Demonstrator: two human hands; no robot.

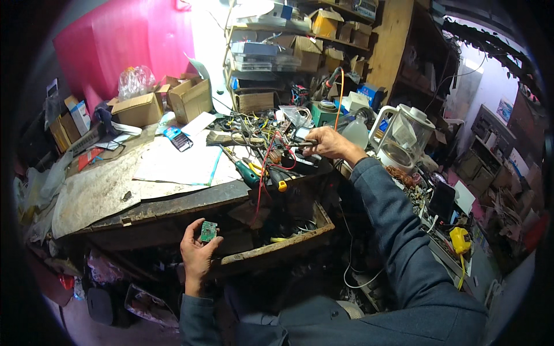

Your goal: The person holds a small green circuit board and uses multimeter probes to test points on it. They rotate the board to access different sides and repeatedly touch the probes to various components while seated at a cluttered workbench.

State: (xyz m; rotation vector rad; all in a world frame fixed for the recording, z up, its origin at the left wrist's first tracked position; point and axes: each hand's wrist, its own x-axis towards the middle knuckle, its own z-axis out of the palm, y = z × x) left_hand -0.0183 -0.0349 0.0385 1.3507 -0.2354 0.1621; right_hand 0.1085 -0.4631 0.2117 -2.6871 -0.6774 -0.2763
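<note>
Between the thumb and fingers of my left hand [198, 247] is a small green circuit board [209, 231], held up in front of the bench edge. My right hand [329, 142] reaches over the cluttered back of the bench, its fingers closed on a slim dark thing whose kind I cannot make out. Red wires [264, 173] run below that hand and hang over the front edge. A green-handled screwdriver [247, 173] lies on the bench left of the wires. Close to it are a yellow-handled tool [250, 165] and a black-and-yellow piece [282, 185].
An open wooden drawer [277, 249] with loose parts juts out below the bench. White paper sheets [176, 161] cover the bench's left part. Cardboard boxes [138, 109] stand behind them. A clear glass jug [404, 138] stands beyond my right forearm. An orange cable [341, 95] hangs near my right hand.
</note>
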